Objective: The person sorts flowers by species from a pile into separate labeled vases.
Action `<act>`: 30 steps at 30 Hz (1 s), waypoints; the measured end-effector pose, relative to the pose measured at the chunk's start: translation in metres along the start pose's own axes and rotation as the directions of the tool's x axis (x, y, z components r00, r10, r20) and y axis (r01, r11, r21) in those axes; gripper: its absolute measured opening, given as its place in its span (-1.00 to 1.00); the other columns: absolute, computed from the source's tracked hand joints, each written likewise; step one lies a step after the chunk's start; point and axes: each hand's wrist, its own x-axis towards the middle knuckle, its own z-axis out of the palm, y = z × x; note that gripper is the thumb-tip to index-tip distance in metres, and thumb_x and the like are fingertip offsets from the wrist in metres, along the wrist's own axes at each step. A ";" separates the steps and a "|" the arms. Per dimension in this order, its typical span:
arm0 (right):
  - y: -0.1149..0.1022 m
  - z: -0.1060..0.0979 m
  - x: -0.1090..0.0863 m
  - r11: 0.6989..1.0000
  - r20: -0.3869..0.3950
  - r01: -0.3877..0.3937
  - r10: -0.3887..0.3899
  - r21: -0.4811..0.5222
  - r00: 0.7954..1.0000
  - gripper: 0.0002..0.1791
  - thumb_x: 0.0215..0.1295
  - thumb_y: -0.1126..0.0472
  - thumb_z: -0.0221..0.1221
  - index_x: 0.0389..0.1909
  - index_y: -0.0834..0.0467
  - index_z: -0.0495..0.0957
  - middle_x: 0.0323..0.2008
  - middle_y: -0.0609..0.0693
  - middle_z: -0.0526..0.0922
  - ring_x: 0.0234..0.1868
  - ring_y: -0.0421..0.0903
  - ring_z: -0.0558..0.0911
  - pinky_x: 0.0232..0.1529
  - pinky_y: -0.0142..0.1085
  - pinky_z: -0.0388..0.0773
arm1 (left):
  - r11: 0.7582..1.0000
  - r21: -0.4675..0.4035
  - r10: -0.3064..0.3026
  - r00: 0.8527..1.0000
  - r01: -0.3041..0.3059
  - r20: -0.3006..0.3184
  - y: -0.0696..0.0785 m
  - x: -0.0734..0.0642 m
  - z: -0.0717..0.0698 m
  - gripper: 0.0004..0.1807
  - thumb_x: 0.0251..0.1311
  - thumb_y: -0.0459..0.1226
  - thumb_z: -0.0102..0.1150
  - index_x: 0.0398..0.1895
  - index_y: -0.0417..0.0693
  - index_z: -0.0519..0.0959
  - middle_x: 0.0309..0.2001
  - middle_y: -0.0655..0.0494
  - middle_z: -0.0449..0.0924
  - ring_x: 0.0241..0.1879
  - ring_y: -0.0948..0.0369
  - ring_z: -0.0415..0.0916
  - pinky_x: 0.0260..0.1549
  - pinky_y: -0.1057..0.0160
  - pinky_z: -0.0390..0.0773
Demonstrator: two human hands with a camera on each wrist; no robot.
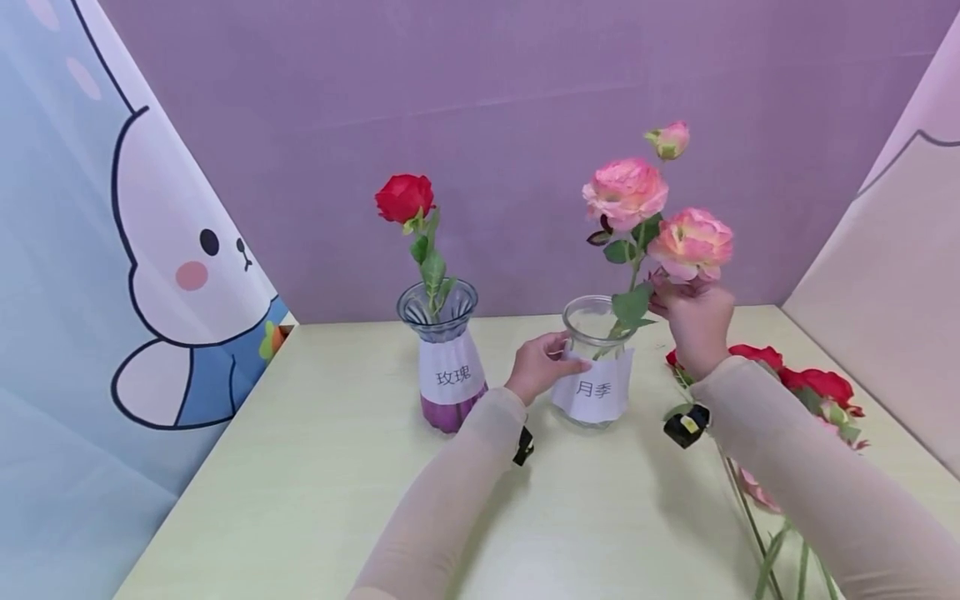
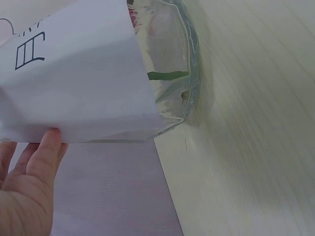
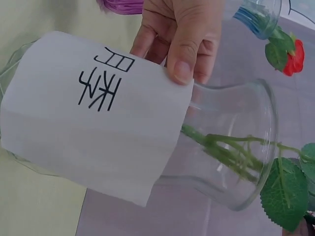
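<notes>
A clear glass vase (image 1: 590, 321) with a white paper label (image 3: 98, 118) stands on the table. My left hand (image 1: 542, 367) grips its side near the neck, thumb on the label's front, fingers behind. Pink flowers (image 1: 626, 193) with two full blooms and a bud rise from the vase. Their green stem (image 3: 216, 147) passes down through the neck, and a green piece shows near the base in the left wrist view. My right hand (image 1: 697, 321) pinches the flowers just under the lower right bloom; its fingertips are partly hidden by petals.
To the left stands a second labelled vase (image 1: 437, 304), purple at the bottom, holding one red rose (image 1: 405, 198). More red flowers (image 1: 821, 385) and pink ones lie on the table (image 1: 300, 500) under my right forearm. A purple backdrop (image 1: 510, 167) closes off the back.
</notes>
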 end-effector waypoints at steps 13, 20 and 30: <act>-0.003 -0.020 0.004 0.990 0.111 -0.132 0.126 0.047 0.986 -0.49 0.32 0.35 0.14 0.21 0.52 0.31 -0.40 -0.20 0.67 -0.43 -0.28 0.68 -0.29 -0.45 0.61 | 1.000 0.005 0.006 1.000 -0.006 0.009 0.003 0.000 0.003 -0.34 -0.06 -0.21 0.48 0.20 0.05 0.52 0.10 0.07 0.59 0.11 0.11 0.51 0.07 0.19 0.52; 0.009 -0.057 0.002 0.978 0.218 -0.178 0.151 0.111 0.964 -0.80 0.31 0.38 0.13 -0.08 0.20 0.59 -0.43 -0.15 0.72 -0.39 -0.28 0.70 -0.32 -0.46 0.62 | 1.000 0.012 0.006 1.000 -0.006 0.013 0.004 0.000 0.004 -0.33 -0.05 -0.20 0.48 0.22 0.06 0.51 0.12 0.07 0.57 0.13 0.11 0.49 0.08 0.20 0.51; 0.029 -0.179 0.013 0.870 0.451 -0.151 0.383 -0.470 0.806 -0.69 0.44 0.19 0.03 -0.25 -0.38 0.56 -0.29 -0.29 0.69 -0.27 -0.32 0.67 -0.28 -0.46 0.62 | 1.000 0.008 -0.023 1.000 0.023 0.000 0.003 0.003 0.000 -0.32 -0.06 -0.18 0.49 0.23 0.09 0.50 0.14 0.07 0.55 0.16 0.11 0.47 0.12 0.15 0.48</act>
